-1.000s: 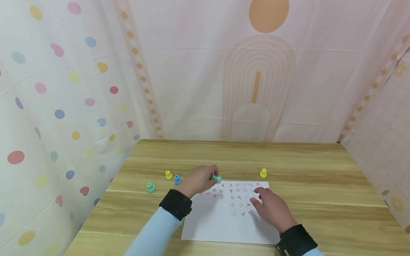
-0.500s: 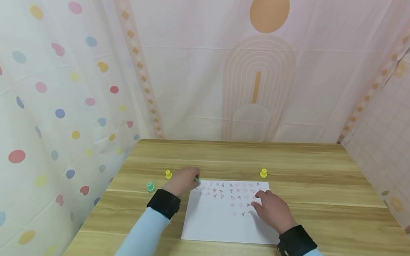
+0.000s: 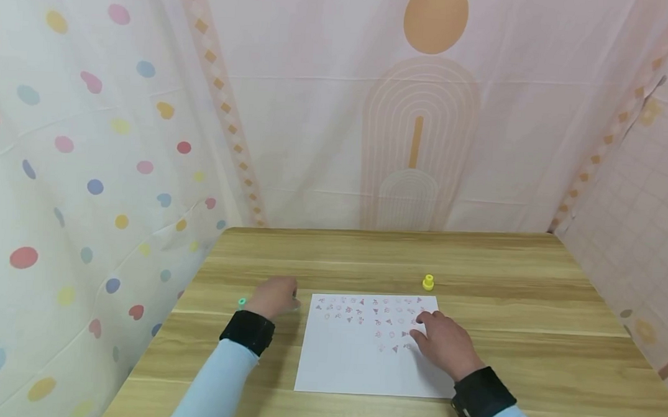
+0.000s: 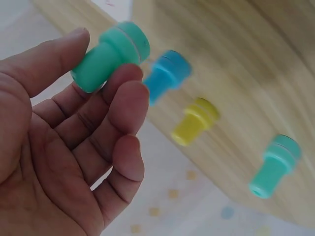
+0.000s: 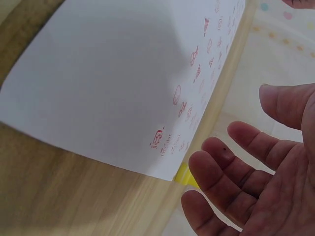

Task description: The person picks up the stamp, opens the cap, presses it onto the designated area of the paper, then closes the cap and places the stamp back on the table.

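My left hand (image 3: 274,297) is over the table, just left of the paper's far left corner. In the left wrist view it pinches a green stamp (image 4: 109,56) between thumb and fingers. Near those fingers stand a blue stamp (image 4: 169,76) and a yellow stamp (image 4: 197,120), with another green stamp (image 4: 275,166) farther off. The head view mostly hides these behind the hand. White paper (image 3: 355,365) bears rows of small red prints across its far part. Over its right edge is my right hand (image 3: 445,344), fingers loosely bent, holding nothing.
Another yellow stamp (image 3: 428,282) stands on the wooden table (image 3: 520,304), beyond the paper's far right corner. Patterned curtains (image 3: 314,139) hang behind the table and along both sides.
My left hand has moved left, carrying the green stamp from the paper's far edge to beside the other stamps. My right hand stays in nearly the same place.
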The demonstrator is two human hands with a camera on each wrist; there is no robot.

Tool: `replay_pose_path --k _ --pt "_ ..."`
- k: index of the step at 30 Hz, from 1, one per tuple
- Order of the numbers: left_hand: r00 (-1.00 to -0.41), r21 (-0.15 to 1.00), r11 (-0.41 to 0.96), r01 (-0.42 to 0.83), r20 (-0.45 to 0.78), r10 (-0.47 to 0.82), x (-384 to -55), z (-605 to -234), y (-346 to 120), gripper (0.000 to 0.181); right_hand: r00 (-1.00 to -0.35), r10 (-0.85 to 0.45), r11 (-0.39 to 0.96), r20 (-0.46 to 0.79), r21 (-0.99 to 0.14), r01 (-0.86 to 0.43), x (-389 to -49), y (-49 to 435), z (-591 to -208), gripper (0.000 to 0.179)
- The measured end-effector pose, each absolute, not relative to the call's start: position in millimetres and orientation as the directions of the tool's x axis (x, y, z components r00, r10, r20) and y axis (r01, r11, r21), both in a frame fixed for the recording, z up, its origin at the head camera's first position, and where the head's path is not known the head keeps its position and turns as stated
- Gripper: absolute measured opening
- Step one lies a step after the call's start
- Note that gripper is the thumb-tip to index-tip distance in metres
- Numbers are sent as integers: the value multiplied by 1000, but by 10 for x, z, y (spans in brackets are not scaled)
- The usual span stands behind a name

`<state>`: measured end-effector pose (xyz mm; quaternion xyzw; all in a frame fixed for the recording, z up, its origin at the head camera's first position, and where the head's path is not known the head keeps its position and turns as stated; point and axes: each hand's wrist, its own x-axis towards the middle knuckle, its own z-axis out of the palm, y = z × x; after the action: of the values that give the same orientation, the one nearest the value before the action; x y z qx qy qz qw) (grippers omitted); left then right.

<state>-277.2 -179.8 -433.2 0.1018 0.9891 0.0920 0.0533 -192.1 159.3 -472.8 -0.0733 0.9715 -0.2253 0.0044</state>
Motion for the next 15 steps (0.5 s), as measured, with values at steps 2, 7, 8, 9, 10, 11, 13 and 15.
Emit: replay_pose_path --k 2,7,8,9,10,11,13,15 --pt "-976 188 967 174 -96 195 -2777 -4350 -1851 18 -989 -143 888 25 -438 -139 -1921 1596 -4729 26" --pt "-981 159 975 157 -90 173 -2812 -4423 -1975 10 -990 -140 892 27 -430 -138 -1920 1606 -4744 26" --pt "-981 149 976 157 -86 171 -2820 -4440 -1998 8 -990 -139 894 27 -427 -137 -1919 1607 -4746 26" --pt "-982 135 978 156 -85 168 -2826 -4455 -2019 8 -990 -137 896 25 -424 -135 -1918 1609 -4748 27" --pt "-982 125 979 158 -85 169 -2831 -4467 -2040 8 -990 -138 898 28 -419 -137 -1919 1611 -4750 27" --pt "-982 118 981 156 -86 166 -2835 -4475 -2055 9 -990 -138 900 28 -414 -137 -1920 1613 -4751 27" --pt "-984 103 984 143 -97 153 -2846 -4496 -2085 11 -990 -139 905 25 -402 -138 -1920 1617 -4751 27" --pt "-984 91 987 131 -112 141 -2856 -4515 -2107 11 -990 -141 912 17 -387 -137 -1916 1621 -4747 28"
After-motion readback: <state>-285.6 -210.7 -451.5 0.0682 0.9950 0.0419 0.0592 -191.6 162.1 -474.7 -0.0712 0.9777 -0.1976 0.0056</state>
